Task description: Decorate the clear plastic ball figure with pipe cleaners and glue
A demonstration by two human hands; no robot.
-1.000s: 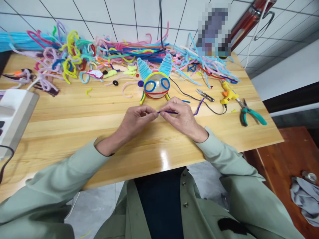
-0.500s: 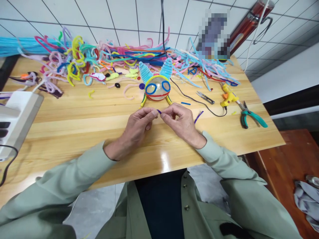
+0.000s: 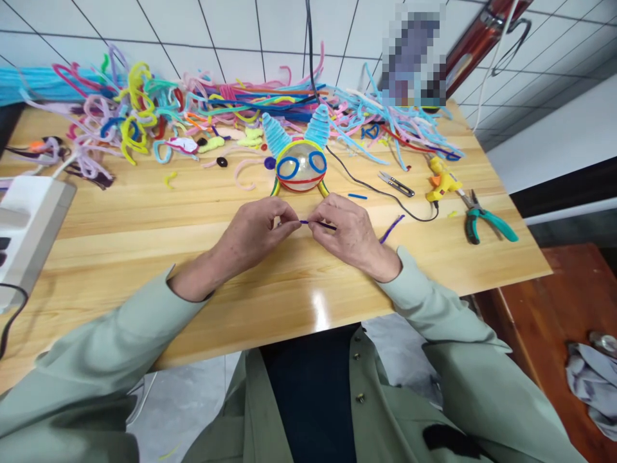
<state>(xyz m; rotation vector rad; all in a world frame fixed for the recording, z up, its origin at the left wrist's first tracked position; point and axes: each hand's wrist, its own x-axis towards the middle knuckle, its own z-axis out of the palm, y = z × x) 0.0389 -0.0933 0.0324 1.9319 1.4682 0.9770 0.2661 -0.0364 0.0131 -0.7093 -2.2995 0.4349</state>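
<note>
Between my two hands runs a short purple pipe cleaner. My left hand pinches one end of it with thumb and forefinger. The other end passes through the pinched fingers of my right hand, and part of it shows under the forefinger. Just beyond my fingertips stands a clear ball figure with light-blue pipe-cleaner ears, blue rings for eyes, a red line across and yellow-green legs. A second purple pipe cleaner piece lies on the table beside my right wrist.
Loose pipe cleaners heap along the tiled wall. To the right lie thread snips, a yellow glue gun with its cord, and green-handled pliers. A white power strip sits at the left edge.
My left hand has turned, its back now more upward, and shifted slightly left. More of the purple pipe cleaner shows at my right fingers. The view has shifted slightly.
</note>
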